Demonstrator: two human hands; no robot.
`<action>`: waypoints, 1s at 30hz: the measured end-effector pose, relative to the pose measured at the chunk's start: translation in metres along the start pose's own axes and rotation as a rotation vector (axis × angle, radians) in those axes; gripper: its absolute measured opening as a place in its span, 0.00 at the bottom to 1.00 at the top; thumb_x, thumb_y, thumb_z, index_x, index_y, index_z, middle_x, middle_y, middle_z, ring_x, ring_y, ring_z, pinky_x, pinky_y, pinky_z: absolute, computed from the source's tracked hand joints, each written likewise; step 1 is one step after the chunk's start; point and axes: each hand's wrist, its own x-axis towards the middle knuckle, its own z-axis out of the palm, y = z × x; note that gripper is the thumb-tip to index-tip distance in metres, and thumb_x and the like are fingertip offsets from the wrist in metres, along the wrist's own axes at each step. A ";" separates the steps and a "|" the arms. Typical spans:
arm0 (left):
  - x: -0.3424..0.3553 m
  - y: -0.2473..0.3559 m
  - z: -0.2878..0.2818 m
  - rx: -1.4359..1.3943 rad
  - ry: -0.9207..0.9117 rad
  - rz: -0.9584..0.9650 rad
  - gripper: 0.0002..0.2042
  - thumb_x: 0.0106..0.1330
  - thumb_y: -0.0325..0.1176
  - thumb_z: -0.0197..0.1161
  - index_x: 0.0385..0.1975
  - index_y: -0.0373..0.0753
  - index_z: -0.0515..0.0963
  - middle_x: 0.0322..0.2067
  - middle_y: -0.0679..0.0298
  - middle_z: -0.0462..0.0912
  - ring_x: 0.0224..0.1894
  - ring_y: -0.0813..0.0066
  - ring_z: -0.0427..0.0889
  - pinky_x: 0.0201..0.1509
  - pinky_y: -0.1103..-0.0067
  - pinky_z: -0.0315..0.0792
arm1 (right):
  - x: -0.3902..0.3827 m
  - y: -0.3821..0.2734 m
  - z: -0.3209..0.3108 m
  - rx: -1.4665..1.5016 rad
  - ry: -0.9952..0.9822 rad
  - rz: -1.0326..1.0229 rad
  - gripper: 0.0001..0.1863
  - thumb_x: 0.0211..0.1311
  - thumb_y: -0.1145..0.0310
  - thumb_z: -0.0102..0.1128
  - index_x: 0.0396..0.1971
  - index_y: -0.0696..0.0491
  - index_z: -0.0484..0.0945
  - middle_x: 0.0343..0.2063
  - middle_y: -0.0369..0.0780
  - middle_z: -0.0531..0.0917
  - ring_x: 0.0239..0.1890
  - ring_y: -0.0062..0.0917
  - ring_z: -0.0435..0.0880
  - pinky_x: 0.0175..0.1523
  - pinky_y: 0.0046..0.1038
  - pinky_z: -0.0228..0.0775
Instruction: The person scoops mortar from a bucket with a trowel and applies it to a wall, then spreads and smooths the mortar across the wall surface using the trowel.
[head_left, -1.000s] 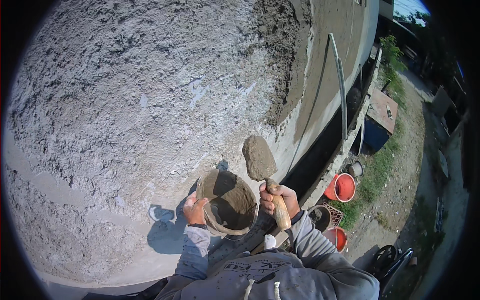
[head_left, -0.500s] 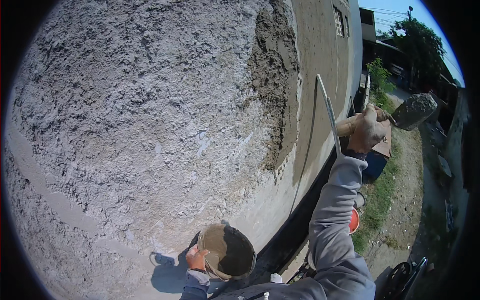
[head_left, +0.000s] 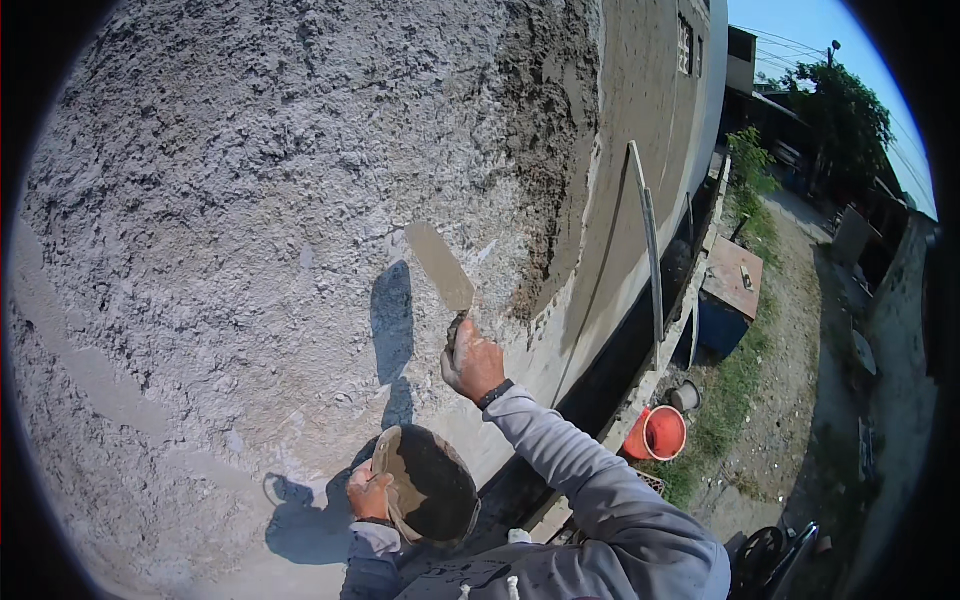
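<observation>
Our right grip is curling firmly round the handle of the trowel; we are holding its blade angled upward near the rough wall, contact unclear. Our left grip is clasping the rim of the mortar bucket below, presumably steadying it within the trowel's reach. A red bucket is standing off to our right.

Flat grey-brown trowel, its near end hidden by the bare right hand; far right, object atop the brown-topped blue box, apparently too small to identify.
</observation>
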 end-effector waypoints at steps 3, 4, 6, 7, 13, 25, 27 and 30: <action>0.015 -0.015 -0.013 0.082 -0.063 0.098 0.20 0.41 0.29 0.60 0.39 0.34 0.78 0.29 0.58 0.81 0.30 0.69 0.78 0.36 0.76 0.70 | -0.075 -0.003 -0.012 0.064 -0.119 0.123 0.18 0.47 0.66 0.56 0.35 0.61 0.63 0.21 0.52 0.78 0.22 0.45 0.79 0.26 0.41 0.70; 0.011 -0.008 -0.017 0.112 -0.055 0.140 0.20 0.41 0.29 0.60 0.39 0.33 0.78 0.28 0.57 0.80 0.29 0.68 0.77 0.35 0.75 0.69 | -0.090 -0.003 -0.025 0.073 -0.155 0.110 0.19 0.47 0.66 0.56 0.35 0.60 0.63 0.22 0.52 0.78 0.23 0.46 0.78 0.27 0.41 0.69; 0.008 0.006 -0.017 0.006 -0.105 0.105 0.19 0.42 0.30 0.60 0.39 0.33 0.78 0.27 0.55 0.79 0.28 0.67 0.77 0.35 0.75 0.69 | -0.113 0.001 -0.054 0.113 -0.247 0.097 0.18 0.48 0.66 0.56 0.35 0.60 0.63 0.23 0.51 0.77 0.25 0.47 0.78 0.29 0.40 0.69; 0.013 0.007 -0.014 -0.135 -0.152 0.035 0.19 0.43 0.31 0.59 0.39 0.33 0.78 0.27 0.55 0.79 0.28 0.68 0.77 0.35 0.75 0.69 | -0.120 0.006 -0.069 0.144 -0.290 0.094 0.18 0.48 0.66 0.57 0.35 0.59 0.64 0.24 0.51 0.77 0.26 0.47 0.77 0.30 0.40 0.69; 0.030 0.064 0.001 -0.181 -0.432 0.150 0.19 0.48 0.28 0.59 0.43 0.30 0.75 0.34 0.59 0.81 0.36 0.73 0.78 0.43 0.79 0.69 | -0.141 0.028 -0.109 -0.219 -0.961 0.011 0.17 0.41 0.66 0.58 0.32 0.59 0.71 0.21 0.50 0.78 0.28 0.44 0.79 0.32 0.40 0.71; 0.024 0.097 0.006 -0.020 -0.480 0.615 0.08 0.45 0.29 0.62 0.21 0.30 0.74 0.34 0.55 0.80 0.31 0.61 0.77 0.36 0.72 0.69 | -0.197 0.042 0.016 -0.249 -1.291 -0.133 0.13 0.43 0.59 0.56 0.21 0.54 0.80 0.22 0.43 0.81 0.23 0.32 0.79 0.30 0.36 0.69; 0.020 0.100 0.002 -0.063 -0.442 0.664 0.09 0.44 0.29 0.63 0.19 0.30 0.72 0.34 0.55 0.80 0.29 0.62 0.77 0.35 0.73 0.69 | -0.192 0.019 -0.019 0.126 -1.362 0.199 0.13 0.40 0.59 0.57 0.21 0.53 0.80 0.20 0.42 0.80 0.17 0.28 0.76 0.28 0.35 0.67; 0.016 0.117 -0.005 -0.088 -0.596 0.666 0.10 0.45 0.25 0.63 0.15 0.32 0.67 0.39 0.51 0.79 0.34 0.69 0.78 0.35 0.77 0.69 | -0.172 -0.024 -0.050 0.511 -1.571 0.982 0.11 0.45 0.63 0.59 0.23 0.55 0.76 0.16 0.39 0.76 0.13 0.28 0.75 0.20 0.30 0.70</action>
